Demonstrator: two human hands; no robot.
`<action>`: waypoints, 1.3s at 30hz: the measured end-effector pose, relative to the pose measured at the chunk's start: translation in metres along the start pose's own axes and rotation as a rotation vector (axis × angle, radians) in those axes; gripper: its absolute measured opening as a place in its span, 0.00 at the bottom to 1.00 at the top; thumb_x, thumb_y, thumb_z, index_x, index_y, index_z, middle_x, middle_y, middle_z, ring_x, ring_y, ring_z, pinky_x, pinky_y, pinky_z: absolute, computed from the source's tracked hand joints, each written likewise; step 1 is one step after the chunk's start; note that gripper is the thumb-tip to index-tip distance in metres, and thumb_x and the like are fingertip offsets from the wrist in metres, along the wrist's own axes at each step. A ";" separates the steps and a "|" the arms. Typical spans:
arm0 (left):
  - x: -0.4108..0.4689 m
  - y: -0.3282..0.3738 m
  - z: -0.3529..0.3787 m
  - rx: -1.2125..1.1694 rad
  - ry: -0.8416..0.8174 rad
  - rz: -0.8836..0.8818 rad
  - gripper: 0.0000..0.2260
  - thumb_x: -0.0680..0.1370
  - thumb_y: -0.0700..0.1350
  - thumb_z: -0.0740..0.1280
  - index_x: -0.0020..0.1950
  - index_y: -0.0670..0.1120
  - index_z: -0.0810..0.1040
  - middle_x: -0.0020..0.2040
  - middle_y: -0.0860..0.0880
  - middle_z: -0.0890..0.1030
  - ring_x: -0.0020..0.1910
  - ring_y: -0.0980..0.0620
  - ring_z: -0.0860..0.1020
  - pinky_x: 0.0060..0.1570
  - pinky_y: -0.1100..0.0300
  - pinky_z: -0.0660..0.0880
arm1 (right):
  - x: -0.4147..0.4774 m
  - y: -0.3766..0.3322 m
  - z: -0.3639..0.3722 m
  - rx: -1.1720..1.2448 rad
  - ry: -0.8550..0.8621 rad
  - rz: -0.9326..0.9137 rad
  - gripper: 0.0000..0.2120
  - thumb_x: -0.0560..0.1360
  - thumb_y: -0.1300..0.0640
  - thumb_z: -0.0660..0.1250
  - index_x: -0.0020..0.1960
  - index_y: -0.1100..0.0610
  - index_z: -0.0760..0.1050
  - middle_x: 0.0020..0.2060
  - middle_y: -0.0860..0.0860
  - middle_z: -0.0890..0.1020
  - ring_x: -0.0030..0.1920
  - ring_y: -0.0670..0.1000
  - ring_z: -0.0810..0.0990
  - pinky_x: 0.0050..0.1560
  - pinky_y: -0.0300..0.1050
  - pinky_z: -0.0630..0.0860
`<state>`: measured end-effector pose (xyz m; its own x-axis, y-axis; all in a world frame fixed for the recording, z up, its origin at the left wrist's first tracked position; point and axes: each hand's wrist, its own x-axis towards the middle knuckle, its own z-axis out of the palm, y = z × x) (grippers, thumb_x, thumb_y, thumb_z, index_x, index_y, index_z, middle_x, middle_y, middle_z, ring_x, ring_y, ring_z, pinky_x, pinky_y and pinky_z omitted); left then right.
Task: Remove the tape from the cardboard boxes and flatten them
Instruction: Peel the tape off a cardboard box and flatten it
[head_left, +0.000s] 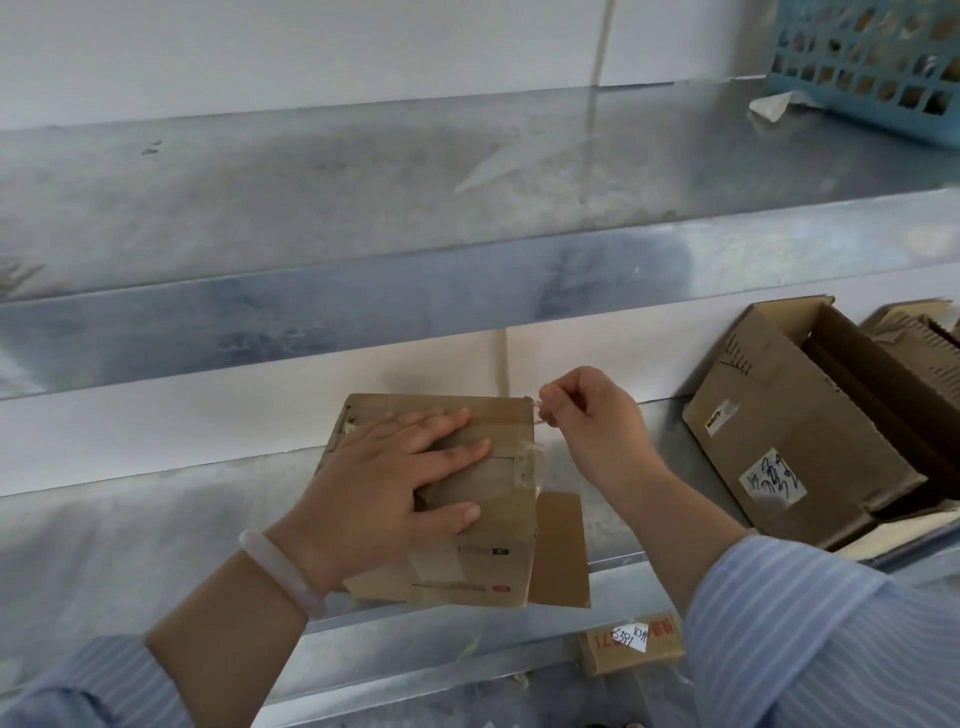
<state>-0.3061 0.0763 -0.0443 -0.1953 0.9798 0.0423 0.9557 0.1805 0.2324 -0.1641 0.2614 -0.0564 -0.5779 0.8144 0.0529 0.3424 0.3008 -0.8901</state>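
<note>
A small brown cardboard box stands on the metal shelf, its top flaps closed with clear tape crumpled at the right edge. My left hand lies flat on the box top, fingers spread, pressing it down. My right hand is at the box's far right corner, thumb and forefinger pinched on a thin strip of tape that runs from that corner. A loose cardboard flap sticks out from under the box on its right side.
A larger open cardboard box with flattened cardboard inside lies tilted on the shelf at right. A blue plastic basket sits on the upper shelf at top right. Below the shelf edge lies a small labelled carton.
</note>
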 end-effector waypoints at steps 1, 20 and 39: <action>0.001 0.001 0.000 0.002 -0.001 -0.008 0.28 0.71 0.75 0.46 0.71 0.73 0.57 0.76 0.67 0.53 0.75 0.62 0.52 0.71 0.61 0.45 | -0.004 0.000 -0.002 0.024 0.011 -0.021 0.06 0.79 0.54 0.64 0.43 0.51 0.74 0.38 0.45 0.82 0.42 0.44 0.81 0.41 0.33 0.72; 0.004 0.004 0.001 0.048 0.002 -0.032 0.33 0.70 0.76 0.40 0.73 0.70 0.57 0.77 0.64 0.53 0.75 0.59 0.53 0.69 0.61 0.45 | -0.031 -0.002 -0.009 -0.023 -0.074 -0.027 0.05 0.77 0.54 0.68 0.44 0.48 0.81 0.38 0.43 0.84 0.41 0.42 0.81 0.43 0.33 0.76; 0.004 0.005 0.000 0.052 -0.006 -0.041 0.30 0.71 0.75 0.43 0.72 0.70 0.58 0.76 0.66 0.52 0.74 0.62 0.52 0.68 0.61 0.47 | -0.044 0.034 0.005 0.361 -0.252 0.417 0.06 0.76 0.57 0.70 0.48 0.60 0.81 0.42 0.55 0.86 0.44 0.52 0.85 0.44 0.45 0.83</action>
<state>-0.3019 0.0809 -0.0433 -0.2334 0.9720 0.0275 0.9572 0.2247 0.1825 -0.1308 0.2332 -0.0913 -0.6217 0.6714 -0.4034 0.3304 -0.2422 -0.9122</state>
